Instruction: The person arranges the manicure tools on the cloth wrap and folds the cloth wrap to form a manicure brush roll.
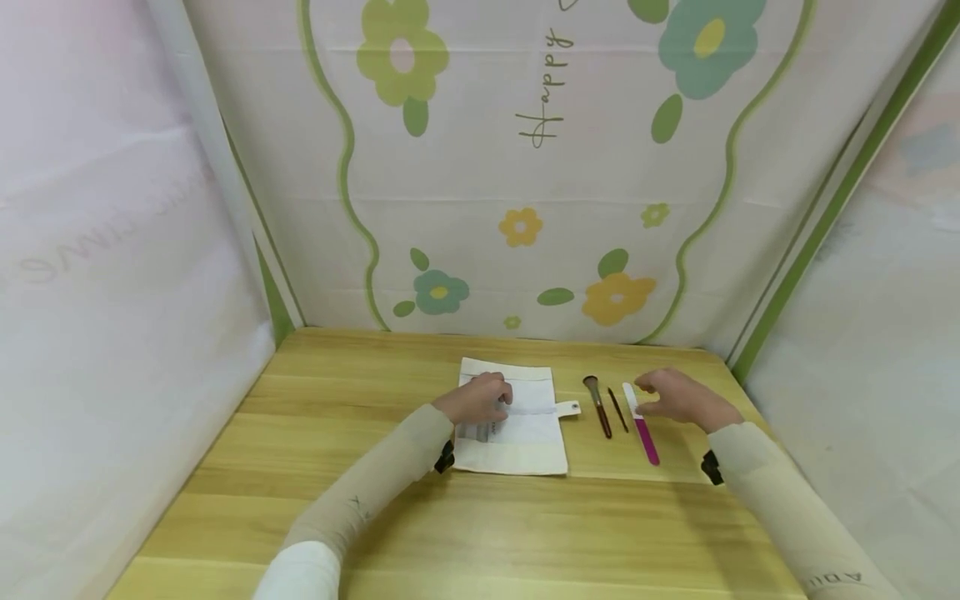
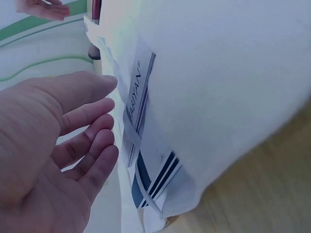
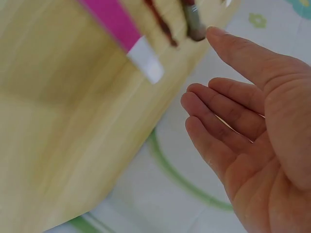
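My left hand (image 1: 480,398) is over an unfolded white fabric pouch (image 1: 525,454), its fingers loosely bent with nothing between them. In the left wrist view, close to those fingertips, a lettered strip (image 2: 139,90) and a blue-and-white striped piece (image 2: 160,179) lie on the pouch. My right hand (image 1: 686,398) hovers beside a magenta-and-white nail file (image 1: 647,442), fingers apart and holding nothing. To the left of the file lie a thin dark stick (image 1: 618,410) and a makeup brush (image 1: 598,408) with a reddish-brown handle. From the pouch's right edge sticks out a snap tab (image 1: 570,408).
Everything lies on a wood-grain table (image 1: 480,533). A flower-printed cloth wall (image 1: 465,167) rises at the table's back edge, and pale cloth panels stand at the left (image 1: 112,292) and right (image 1: 870,333).
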Demonstrator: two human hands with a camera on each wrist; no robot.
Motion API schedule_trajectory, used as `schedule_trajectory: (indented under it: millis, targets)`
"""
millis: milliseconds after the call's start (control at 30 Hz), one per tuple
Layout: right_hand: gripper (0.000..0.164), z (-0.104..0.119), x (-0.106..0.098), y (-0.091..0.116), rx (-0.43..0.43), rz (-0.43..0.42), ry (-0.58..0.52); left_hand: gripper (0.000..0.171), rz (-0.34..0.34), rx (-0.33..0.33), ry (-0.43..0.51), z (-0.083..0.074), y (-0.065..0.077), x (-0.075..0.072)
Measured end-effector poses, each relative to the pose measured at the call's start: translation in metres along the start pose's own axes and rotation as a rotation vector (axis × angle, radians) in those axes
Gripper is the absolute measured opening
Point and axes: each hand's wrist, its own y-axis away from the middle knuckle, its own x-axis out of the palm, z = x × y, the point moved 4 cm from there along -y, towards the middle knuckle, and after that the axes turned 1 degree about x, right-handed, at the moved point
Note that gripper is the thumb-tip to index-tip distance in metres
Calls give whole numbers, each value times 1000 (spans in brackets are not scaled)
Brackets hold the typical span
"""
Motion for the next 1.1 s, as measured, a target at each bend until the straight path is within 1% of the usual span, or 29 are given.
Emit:
schedule_trajectory:
  millis: [133, 200, 267, 367, 433, 533, 700, 833, 933, 1000, 1100]
  targets:
    - [51, -15, 8, 6, 25, -24, -15, 15, 19, -35, 19, 2, -3, 6]
    - [47, -21, 15, 6, 30, -37, -32, 14, 29, -54, 32, 2, -3, 7]
    - [39, -25, 22, 4, 34, -51, -57, 13, 32, -67, 46, 2, -2, 7]
    - [24, -29, 33, 0, 47, -67, -84, 10, 27, -68, 56, 2, -1, 7]
    - [20, -30, 37, -1, 60, -81, -95, 8, 22, -67, 68, 2, -1, 7]
    - [24, -30, 42, -2, 67, -99, -113, 8, 16, -66, 84, 1, -3, 8]
    - [31, -30, 42, -2, 92, -124, -133, 4, 6, -70, 101, 1, -5, 10]
    - [43, -32, 41, -5, 143, -104, -173, 4, -5, -75, 134, 2, -5, 10]
    - [51, -33, 39, -7, 167, -87, -193, 5, -12, -82, 179, 3, -3, 9]
    - [55, -34, 38, -9, 193, -74, -208, 5, -13, -89, 209, 4, -3, 8]
    - [55, -34, 37, -11, 239, -34, -230, 5, -17, -93, 235, 7, -3, 9]
